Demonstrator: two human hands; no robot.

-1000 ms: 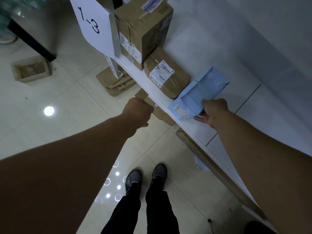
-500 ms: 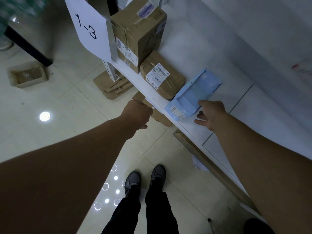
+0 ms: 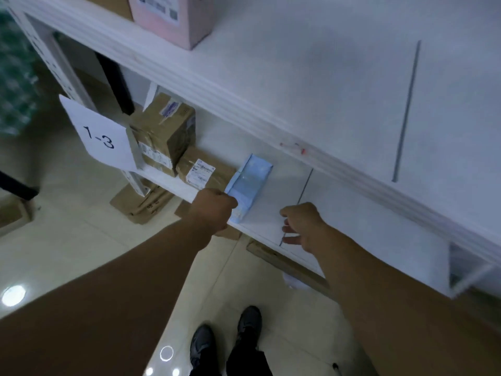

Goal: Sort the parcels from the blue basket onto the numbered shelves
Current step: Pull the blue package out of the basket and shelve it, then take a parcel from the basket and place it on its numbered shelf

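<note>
Head view. Blue parcel (image 3: 250, 183) flat on the lower shelf (image 3: 284, 185), just right of two brown boxes (image 3: 203, 169), past the 1-3 sign (image 3: 100, 139). Left hand (image 3: 214, 210) curled against its near left corner, fingers hidden; grip impossible to tell. Right hand (image 3: 303, 226) loosely open, holding nothing, right of the parcel, apart.

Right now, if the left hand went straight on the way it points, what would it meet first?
The blue parcel. The left hand is right at the parcel's near end on the shelf and may be touching it, but depth is unclear.
</note>
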